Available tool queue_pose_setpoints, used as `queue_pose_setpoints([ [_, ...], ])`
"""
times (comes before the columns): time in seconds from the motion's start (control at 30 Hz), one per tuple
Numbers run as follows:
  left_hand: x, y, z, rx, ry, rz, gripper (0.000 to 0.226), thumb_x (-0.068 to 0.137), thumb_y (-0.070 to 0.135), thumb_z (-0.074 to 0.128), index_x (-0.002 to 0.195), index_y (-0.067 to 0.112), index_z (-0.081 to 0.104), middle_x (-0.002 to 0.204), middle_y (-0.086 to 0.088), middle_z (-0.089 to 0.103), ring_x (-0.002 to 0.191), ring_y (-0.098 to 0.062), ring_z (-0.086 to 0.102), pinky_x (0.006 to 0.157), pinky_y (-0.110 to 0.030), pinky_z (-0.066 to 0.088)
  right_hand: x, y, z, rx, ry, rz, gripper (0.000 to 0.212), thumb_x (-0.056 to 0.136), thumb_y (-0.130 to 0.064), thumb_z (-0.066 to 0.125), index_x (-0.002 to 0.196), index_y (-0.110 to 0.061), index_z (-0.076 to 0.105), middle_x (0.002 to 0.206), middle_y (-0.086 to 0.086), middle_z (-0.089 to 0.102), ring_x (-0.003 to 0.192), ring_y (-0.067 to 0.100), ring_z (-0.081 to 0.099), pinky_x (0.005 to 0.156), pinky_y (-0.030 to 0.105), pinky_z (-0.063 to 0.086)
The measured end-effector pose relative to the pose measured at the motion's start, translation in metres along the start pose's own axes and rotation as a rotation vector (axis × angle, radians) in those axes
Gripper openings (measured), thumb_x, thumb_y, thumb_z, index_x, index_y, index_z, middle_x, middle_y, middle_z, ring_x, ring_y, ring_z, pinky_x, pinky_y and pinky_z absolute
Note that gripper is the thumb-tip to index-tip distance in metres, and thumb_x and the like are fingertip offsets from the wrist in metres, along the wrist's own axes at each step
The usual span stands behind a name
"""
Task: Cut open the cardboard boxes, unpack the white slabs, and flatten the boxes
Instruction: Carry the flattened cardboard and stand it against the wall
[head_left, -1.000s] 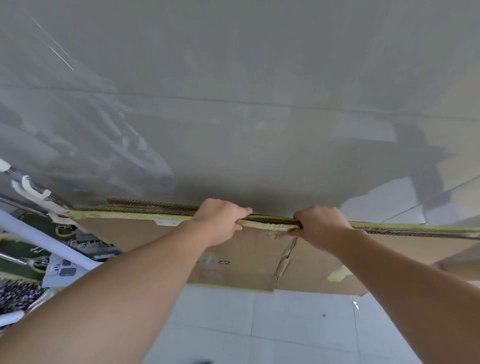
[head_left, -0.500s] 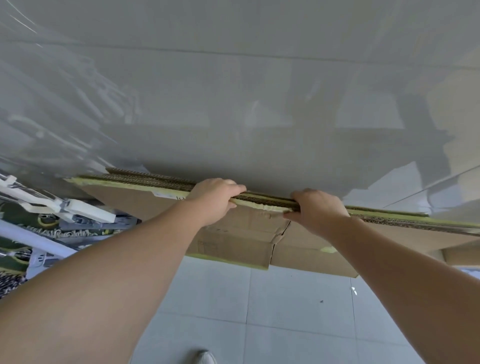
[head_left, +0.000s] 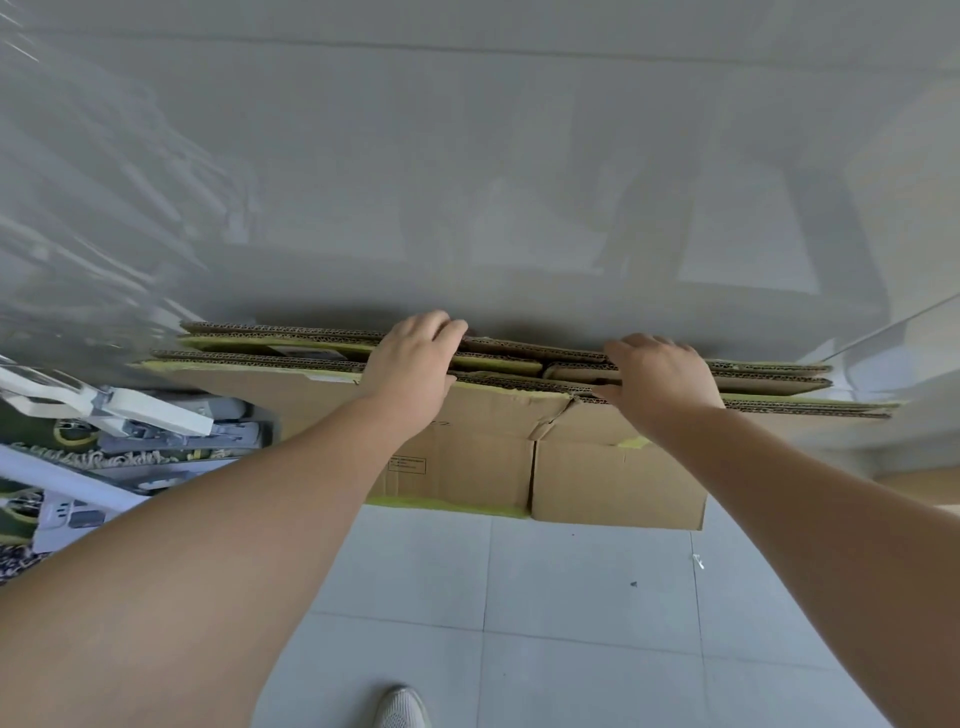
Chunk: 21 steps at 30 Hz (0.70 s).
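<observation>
Flattened cardboard boxes (head_left: 613, 473) standing on edge across the centre of the frame, their lower edge on the tiled floor (head_left: 571, 623) and their far faces leaning toward the glossy grey wall (head_left: 467, 156) that fills the upper half. Several corrugated top edges show, with yellow-green tape along some of them; the nearest panel is creased and torn at mid-width. The left hand (head_left: 413, 364), centre-left, has its fingers curled over the top edges of the stack, gripping it. The right hand (head_left: 660, 382), centre-right, likewise hooks its fingers over the top edges. No white slabs are visible. The step appears to be stacking the flattened boxes against the wall. To do it well, both hands should hold all layers together, align the top edges so none juts out, seat the bottom edges evenly on the tiles, and tip the stack gently back before letting go. At lower centre, a shoe (head_left: 400, 709); at left, white metal frames (head_left: 119, 415) beside the stack.
</observation>
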<state>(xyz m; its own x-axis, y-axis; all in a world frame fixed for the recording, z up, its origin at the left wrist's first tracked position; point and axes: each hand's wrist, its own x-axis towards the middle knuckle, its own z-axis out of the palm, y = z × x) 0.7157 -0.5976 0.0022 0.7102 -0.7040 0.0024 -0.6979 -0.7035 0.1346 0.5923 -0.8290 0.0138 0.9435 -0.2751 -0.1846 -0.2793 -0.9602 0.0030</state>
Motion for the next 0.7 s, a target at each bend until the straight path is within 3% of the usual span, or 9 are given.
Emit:
queue_pose_setpoints([
  [0.17,-0.011,0.009,0.001,0.043,0.144,0.133,0.026,0.069,0.014,0.079,0.089,0.009,0.062,0.091,-0.009,0.06,0.083,-0.032,0.056,0.072,-0.039,0.047,-0.008,0.001,0.003,-0.006,0.192,-0.039,0.048,0.078,-0.033,0.075,0.118,-0.012,0.058,0.115,0.012,0.053,0.102,0.034,0.05,0.087,0.043,0.04],
  [0.4,-0.016,0.018,0.007,0.045,0.084,0.135,0.036,0.07,0.018,0.079,0.101,0.013,0.062,0.101,-0.007,0.059,0.091,-0.028,0.056,0.081,-0.039,0.048,-0.009,0.0,0.002,0.008,0.137,-0.078,0.053,0.083,-0.043,0.068,0.125,-0.015,0.054,0.124,0.01,0.048,0.109,0.032,0.047,0.093,0.043,0.037],
  [0.47,-0.016,0.019,0.006,0.06,0.091,0.169,0.043,0.068,0.014,0.078,0.107,0.011,0.061,0.106,-0.008,0.058,0.095,-0.029,0.056,0.085,-0.041,0.047,-0.011,-0.001,0.0,0.028,0.089,-0.079,0.077,0.077,-0.062,0.064,0.136,-0.017,0.042,0.136,0.012,0.041,0.121,0.032,0.042,0.103,0.043,0.032],
  [0.53,-0.017,0.019,0.009,0.041,0.106,0.181,0.044,0.069,0.008,0.076,0.11,0.008,0.06,0.11,-0.011,0.057,0.098,-0.031,0.056,0.088,-0.044,0.046,-0.022,-0.008,0.006,-0.098,-0.002,-0.161,0.113,0.065,-0.079,0.058,0.148,-0.017,0.014,0.152,0.019,0.018,0.137,0.036,0.026,0.114,0.049,0.021],
  [0.57,-0.017,0.02,0.01,0.017,0.117,0.173,0.042,0.07,0.005,0.075,0.109,0.007,0.06,0.112,-0.012,0.056,0.099,-0.032,0.056,0.089,-0.044,0.046,-0.03,-0.012,0.013,-0.198,-0.047,-0.223,0.122,0.063,-0.079,0.06,0.15,-0.016,0.002,0.156,0.022,0.006,0.141,0.038,0.018,0.116,0.053,0.015],
  [0.63,-0.013,0.02,0.015,-0.025,0.149,0.169,0.034,0.072,0.003,0.076,0.102,0.006,0.06,0.112,-0.014,0.055,0.099,-0.034,0.057,0.089,-0.045,0.047,-0.04,-0.015,0.027,-0.287,-0.043,-0.248,0.119,0.065,-0.059,0.073,0.152,-0.012,0.007,0.155,0.027,0.005,0.142,0.04,0.018,0.114,0.056,0.018],
  [0.7,-0.011,0.018,0.018,-0.037,0.172,0.193,0.028,0.076,0.014,0.075,0.099,0.006,0.059,0.112,-0.013,0.055,0.097,-0.033,0.057,0.089,-0.045,0.047,-0.032,-0.015,0.033,-0.245,0.114,-0.193,0.097,0.064,-0.034,0.082,0.144,-0.007,0.034,0.146,0.028,0.032,0.131,0.041,0.038,0.103,0.055,0.034],
])
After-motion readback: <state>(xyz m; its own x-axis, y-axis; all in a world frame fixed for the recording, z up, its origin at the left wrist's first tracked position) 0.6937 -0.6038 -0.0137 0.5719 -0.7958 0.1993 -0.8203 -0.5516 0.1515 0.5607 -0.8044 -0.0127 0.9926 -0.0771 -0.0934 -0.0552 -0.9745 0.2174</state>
